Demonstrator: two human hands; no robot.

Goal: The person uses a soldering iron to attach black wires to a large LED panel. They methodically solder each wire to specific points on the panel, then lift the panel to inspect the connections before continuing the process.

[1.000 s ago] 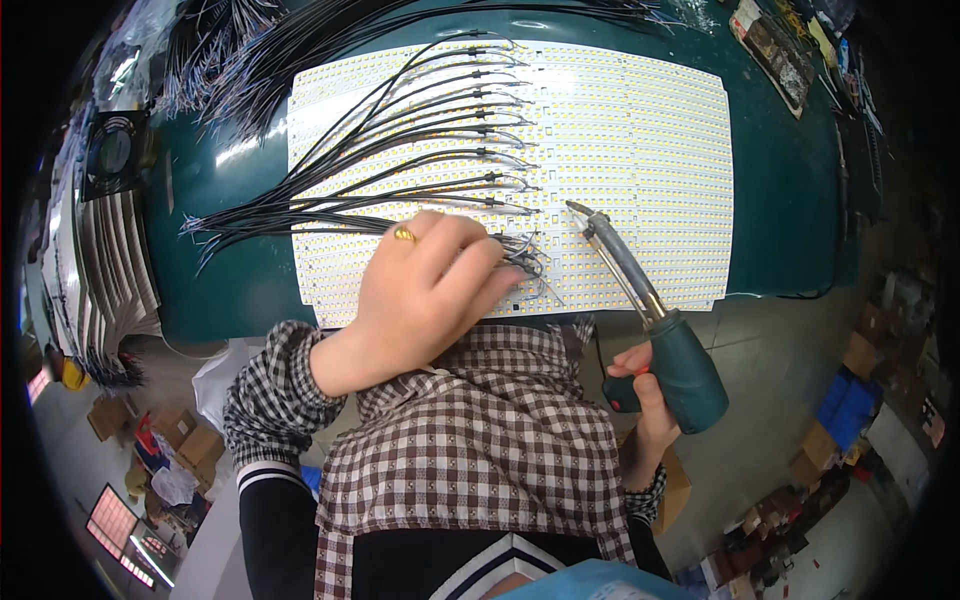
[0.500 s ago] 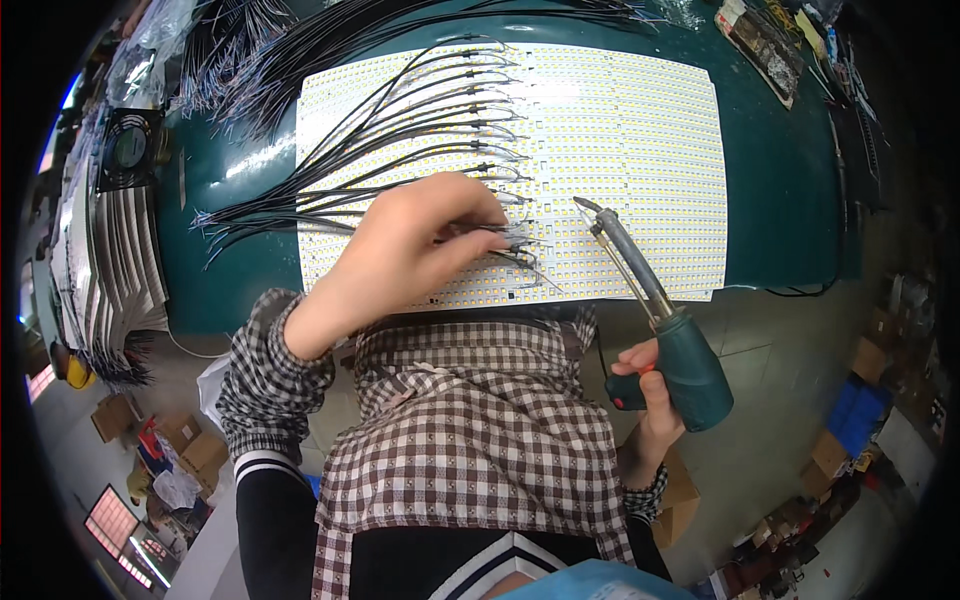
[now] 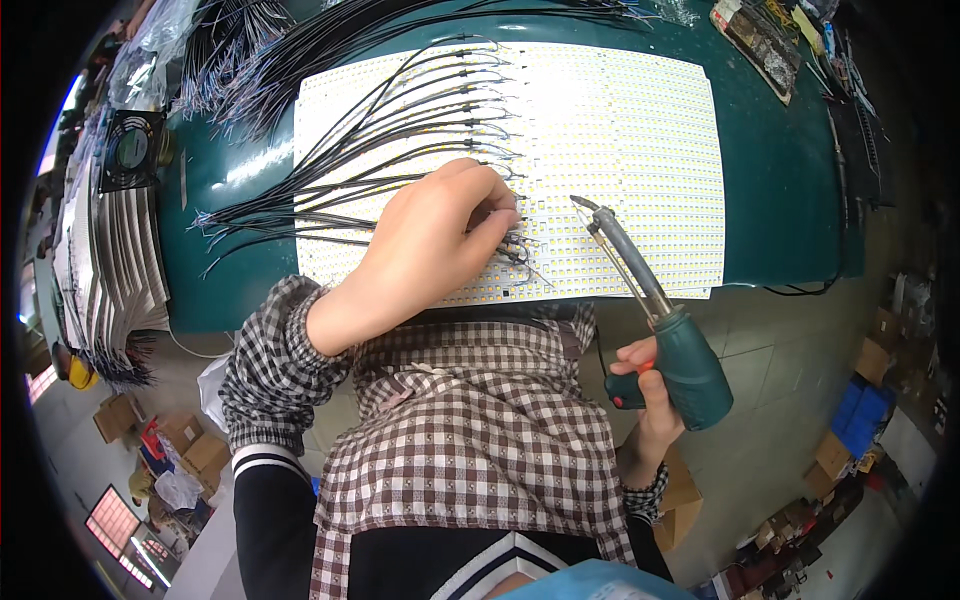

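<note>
A white LED panel point(image 3: 650, 180), made of strips dotted with small yellow LEDs, lies on the green table. Black cables point(image 3: 400, 107) fan across its left half, their thin stripped ends lying near the panel's middle. My left hand point(image 3: 430, 235) is over the lower cable ends, thumb and forefinger pinched together at a wire; the fingertips partly cover it. In my right hand point(image 3: 655, 405) is a green soldering gun point(image 3: 692, 370), gripped by its handle in front of the table edge. Its metal tip points up and left, above the panel and apart from the wires.
More black cables point(image 3: 300, 60) are bundled along the table's far left edge. A small black fan point(image 3: 133, 150) sits at the left on a stack of white strips point(image 3: 120, 250). A worn, stained box point(image 3: 757, 48) lies at the far right of the green table point(image 3: 780, 200).
My left hand has shifted slightly up and right, and its thumb and forefinger have come closer together. The soldering gun in my right hand has hardly moved.
</note>
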